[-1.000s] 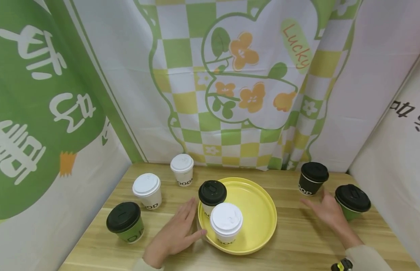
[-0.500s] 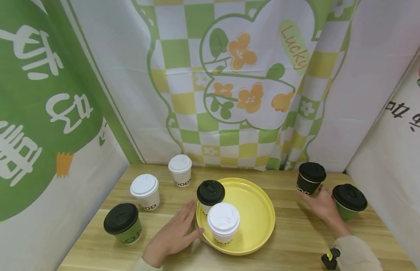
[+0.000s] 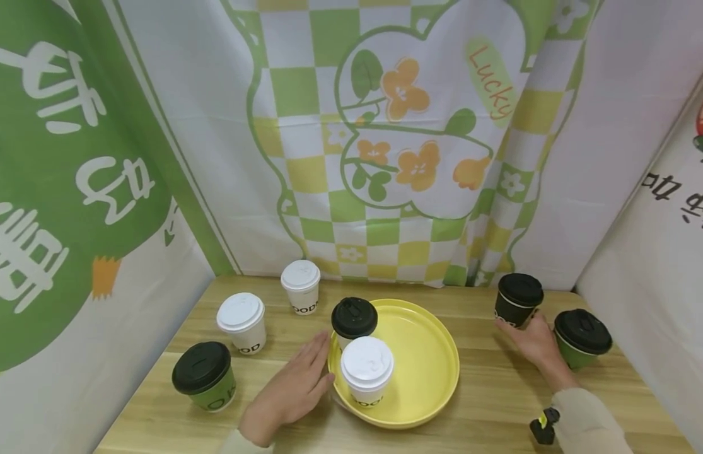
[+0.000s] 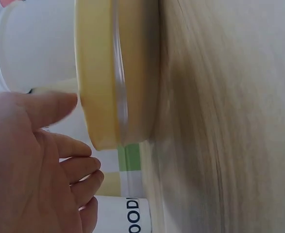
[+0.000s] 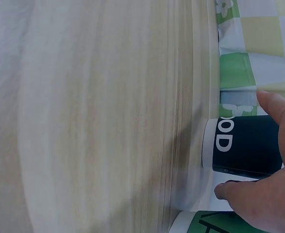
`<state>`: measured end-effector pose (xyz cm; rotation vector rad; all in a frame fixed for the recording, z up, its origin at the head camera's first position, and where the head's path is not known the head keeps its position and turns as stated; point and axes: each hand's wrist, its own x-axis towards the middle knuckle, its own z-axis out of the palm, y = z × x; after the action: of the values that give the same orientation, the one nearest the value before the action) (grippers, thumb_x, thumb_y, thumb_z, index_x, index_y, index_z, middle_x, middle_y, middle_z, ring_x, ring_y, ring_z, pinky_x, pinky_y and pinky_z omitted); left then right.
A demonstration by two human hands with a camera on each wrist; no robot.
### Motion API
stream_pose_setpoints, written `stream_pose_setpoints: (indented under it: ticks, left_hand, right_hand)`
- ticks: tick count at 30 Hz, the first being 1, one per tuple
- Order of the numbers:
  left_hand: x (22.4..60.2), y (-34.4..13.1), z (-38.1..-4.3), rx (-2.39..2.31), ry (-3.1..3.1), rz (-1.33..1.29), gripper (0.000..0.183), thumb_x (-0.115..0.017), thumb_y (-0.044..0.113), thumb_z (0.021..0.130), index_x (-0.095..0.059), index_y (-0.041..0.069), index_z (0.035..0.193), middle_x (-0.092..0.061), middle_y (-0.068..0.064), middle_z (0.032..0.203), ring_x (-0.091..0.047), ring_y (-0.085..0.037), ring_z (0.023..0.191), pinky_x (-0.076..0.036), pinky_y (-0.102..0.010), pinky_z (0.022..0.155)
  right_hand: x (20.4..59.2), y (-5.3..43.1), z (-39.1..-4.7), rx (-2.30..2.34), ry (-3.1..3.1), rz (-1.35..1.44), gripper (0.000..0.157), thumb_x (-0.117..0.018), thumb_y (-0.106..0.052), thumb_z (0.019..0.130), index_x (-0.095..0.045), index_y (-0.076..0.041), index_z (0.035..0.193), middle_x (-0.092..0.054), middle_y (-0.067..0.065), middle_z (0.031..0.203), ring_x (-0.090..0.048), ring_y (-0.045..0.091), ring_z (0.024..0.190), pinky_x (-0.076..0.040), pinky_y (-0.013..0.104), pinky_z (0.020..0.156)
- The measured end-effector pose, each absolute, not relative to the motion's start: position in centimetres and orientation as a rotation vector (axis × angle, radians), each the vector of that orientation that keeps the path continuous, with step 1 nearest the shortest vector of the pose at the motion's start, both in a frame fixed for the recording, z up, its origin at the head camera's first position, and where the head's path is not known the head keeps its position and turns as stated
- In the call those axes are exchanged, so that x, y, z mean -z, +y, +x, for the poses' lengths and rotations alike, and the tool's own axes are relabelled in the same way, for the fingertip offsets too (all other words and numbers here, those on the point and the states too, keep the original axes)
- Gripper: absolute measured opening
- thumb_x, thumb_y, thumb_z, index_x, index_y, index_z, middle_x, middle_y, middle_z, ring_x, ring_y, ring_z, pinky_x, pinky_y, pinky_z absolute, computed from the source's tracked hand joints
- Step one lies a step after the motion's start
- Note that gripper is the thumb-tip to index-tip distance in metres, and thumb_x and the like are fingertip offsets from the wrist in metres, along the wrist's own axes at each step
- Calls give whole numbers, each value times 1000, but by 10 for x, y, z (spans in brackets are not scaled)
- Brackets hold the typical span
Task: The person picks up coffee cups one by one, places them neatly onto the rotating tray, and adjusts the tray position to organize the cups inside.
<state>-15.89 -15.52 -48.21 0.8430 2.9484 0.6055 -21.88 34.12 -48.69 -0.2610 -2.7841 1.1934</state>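
My left hand (image 3: 291, 388) lies beside the left rim of a round yellow tray (image 3: 436, 372), fingers extended along it. In the left wrist view, the thumb (image 4: 55, 108) is close to the tray's rim. On the tray stand a white-lidded paper cup (image 3: 367, 372) and a black-lidded white cup (image 3: 354, 318). At the back right, my right hand (image 3: 537, 343) reaches around a black paper cup (image 3: 516, 302) standing on the table. Its thumb and fingers are spread to either side of the cup; the right wrist view shows gaps between them and the black cup (image 5: 246, 145).
A green cup with a black lid (image 3: 580, 337) stands right of my right hand. To the left are two white cups (image 3: 243, 321) (image 3: 301, 287) and another green cup (image 3: 206, 376). A patterned curtain (image 3: 379, 239) hangs behind the wooden table (image 3: 476, 410).
My right hand has moved left and closer around the black cup. The white-lidded cup on the tray has shifted slightly left. My left hand stays beside the tray.
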Motion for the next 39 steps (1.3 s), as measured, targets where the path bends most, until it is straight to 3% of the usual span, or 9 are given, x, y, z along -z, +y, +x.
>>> stream_pose_setpoints:
  ticks: [7, 11, 16, 24, 39]
  left_hand:
    - [482, -152, -146, -649, 2896, 780, 93, -47, 63, 106, -23, -4, 165, -18, -23, 175, -22, -40, 163, -24, -56, 133]
    - [484, -148, -144, -654, 2899, 754, 98, -50, 66, 103, -24, -5, 165, -19, -25, 175, -23, -40, 163, -25, -56, 133]
    - [488, -148, -146, -639, 2909, 751, 100, -49, 68, 102, -23, -5, 165, -18, -24, 175, -22, -39, 163, -24, -55, 133]
    - [489, -152, -154, -601, 2922, 840, 89, -48, 56, 106, -21, -6, 165, -16, -23, 176, -22, -41, 163, -24, -56, 133]
    - [486, -154, -167, -588, 2950, 873, 67, -44, 28, 110, -27, -7, 163, -25, -25, 173, -27, -41, 161, -26, -57, 132]
  right_hand:
    - [491, 339, -229, -1151, -2758, -381, 91, -69, -47, 99, -32, 12, 157, -45, 41, 152, -45, 59, 140, -40, 69, 117]
    - [491, 338, -233, -1178, -2723, -441, 98, -72, -46, 97, -25, 13, 160, -42, 42, 154, -44, 60, 142, -40, 67, 119]
    - [494, 337, -235, -1211, -2668, -453, 93, -74, -42, 96, -31, 14, 157, -48, 42, 149, -49, 59, 137, -44, 66, 116]
    - [496, 339, -238, -1241, -2622, -451, 86, -75, -43, 96, -39, 11, 154, -52, 40, 146, -53, 58, 133, -47, 65, 112]
    - [496, 337, -242, -1345, -2514, -438, 89, -78, -33, 95, -31, 2, 162, -47, 36, 154, -46, 54, 143, -40, 66, 120]
